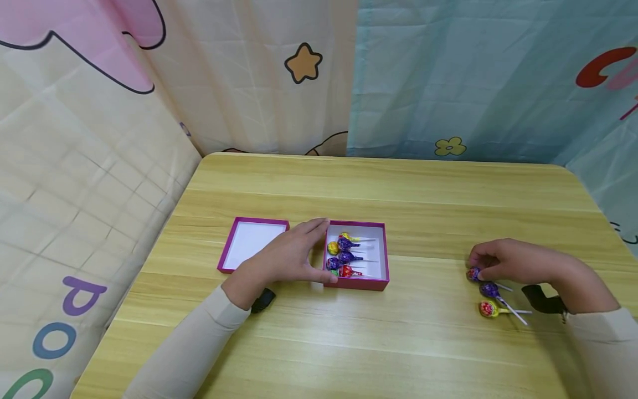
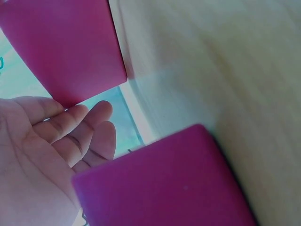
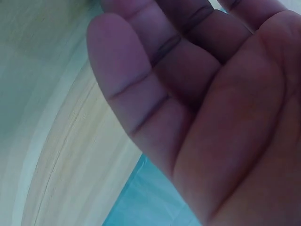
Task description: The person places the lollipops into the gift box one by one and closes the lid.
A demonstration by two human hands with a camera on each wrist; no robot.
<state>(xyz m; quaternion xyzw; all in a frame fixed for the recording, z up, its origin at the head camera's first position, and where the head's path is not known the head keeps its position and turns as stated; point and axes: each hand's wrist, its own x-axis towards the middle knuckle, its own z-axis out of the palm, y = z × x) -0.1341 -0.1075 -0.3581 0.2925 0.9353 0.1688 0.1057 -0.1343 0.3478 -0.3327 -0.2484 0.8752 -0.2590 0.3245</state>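
Note:
My left hand [image 1: 291, 252] rests against the left side of an open magenta box [image 1: 382, 255], its fingertips at the back corner and its thumb at the front one. Inside lie several wrapped lollipops [image 1: 349, 256], purple, yellow and red, sticks mostly pointing right. In the left wrist view the fingers are fairly straight beside the box wall [image 2: 70, 47]. Over on the right, my right hand [image 1: 518, 260] pinches a purple-and-red lollipop [image 1: 472, 275] by its head between thumb and forefinger. Just in front lie a purple lollipop [image 1: 489, 289] and a yellow-and-red one [image 1: 488, 309], sticks crossing.
The magenta box lid [image 1: 254, 244] lies upturned left of the box, its white inside showing, partly behind my left hand. Everything is on a light wooden table [image 1: 389, 343]. Printed curtains [image 1: 239, 72] hang along the back and sides.

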